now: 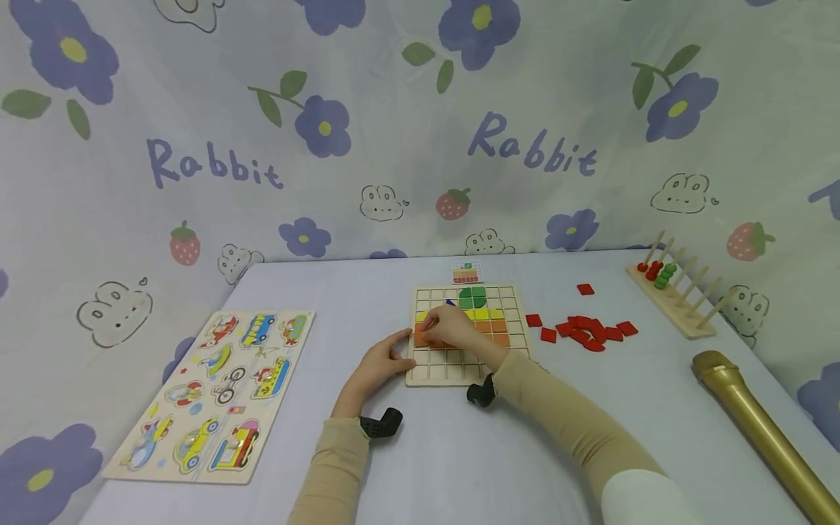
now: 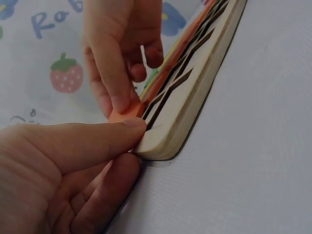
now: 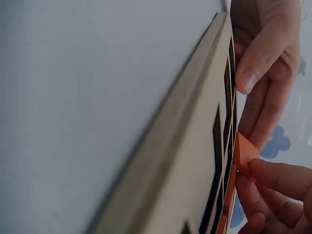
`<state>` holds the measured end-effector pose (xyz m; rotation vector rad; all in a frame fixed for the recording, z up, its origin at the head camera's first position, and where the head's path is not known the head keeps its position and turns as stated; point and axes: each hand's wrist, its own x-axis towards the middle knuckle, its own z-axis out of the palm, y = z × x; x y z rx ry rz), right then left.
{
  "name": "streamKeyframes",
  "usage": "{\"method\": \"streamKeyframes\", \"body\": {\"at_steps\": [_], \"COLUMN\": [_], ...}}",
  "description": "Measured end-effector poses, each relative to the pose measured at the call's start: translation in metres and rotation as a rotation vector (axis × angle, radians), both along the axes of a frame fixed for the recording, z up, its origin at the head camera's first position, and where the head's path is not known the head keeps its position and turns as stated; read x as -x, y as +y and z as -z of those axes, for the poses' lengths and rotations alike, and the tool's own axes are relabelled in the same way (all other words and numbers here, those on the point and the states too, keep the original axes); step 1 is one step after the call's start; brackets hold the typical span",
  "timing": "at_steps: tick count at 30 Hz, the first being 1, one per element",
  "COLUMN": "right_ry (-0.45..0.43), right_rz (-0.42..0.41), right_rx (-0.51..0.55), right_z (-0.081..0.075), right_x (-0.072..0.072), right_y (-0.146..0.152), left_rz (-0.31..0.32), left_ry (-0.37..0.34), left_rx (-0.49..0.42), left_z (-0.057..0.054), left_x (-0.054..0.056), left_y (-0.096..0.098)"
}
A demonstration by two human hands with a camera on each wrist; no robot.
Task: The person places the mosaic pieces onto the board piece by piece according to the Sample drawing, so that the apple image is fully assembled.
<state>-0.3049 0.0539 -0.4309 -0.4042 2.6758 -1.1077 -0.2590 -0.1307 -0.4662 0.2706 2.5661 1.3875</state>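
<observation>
A wooden grid board [image 1: 436, 373] lies on the white table, with green, yellow and orange tiles set in its squares. My left hand [image 1: 380, 362] holds the board's left edge near the front corner, thumb on top and fingers along the side in the left wrist view. My right hand [image 1: 453, 328] reaches over the board and pinches an orange square tile [image 3: 244, 152] between thumb and fingers. That tile is tilted at the left end of the orange rows. Behind the right hand, a dark blue piece [image 1: 450, 302] is partly hidden.
A small pattern card [image 1: 467, 272] sits behind the board. Loose red tiles [image 1: 580, 328] are scattered to its right. Farther right are a wooden peg stand with beads [image 1: 676, 299] and a gold microphone [image 1: 755, 423]. A vehicle puzzle board [image 1: 213, 394] lies at left.
</observation>
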Motion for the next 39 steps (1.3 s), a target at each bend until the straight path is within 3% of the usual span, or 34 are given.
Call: {"method": "streamKeyframes", "body": {"at_steps": [9, 25, 32, 39], "right_ry": [0.021, 0.06, 0.044, 0.02], "right_rz": [-0.008, -0.007, 0.093, 0.25], "right_rx": [-0.077, -0.043, 0.095, 0.112], "right_z": [0.001, 0.001, -0.009, -0.014], "right_x": [-0.003, -0.004, -0.005, -0.011], "right_y": [-0.004, 0.004, 0.051, 0.114], "left_rz": [-0.001, 0.006, -0.002, -0.017], "left_ry": [0.007, 0.028, -0.001, 0.007], "left_rx": [0.008, 0.026, 0.038, 0.051], "left_z": [-0.002, 0.002, 0.004, 0.001], "left_x": [-0.001, 0.002, 0.002, 0.002], "left_y": [0.0, 0.001, 0.003, 0.002]}}
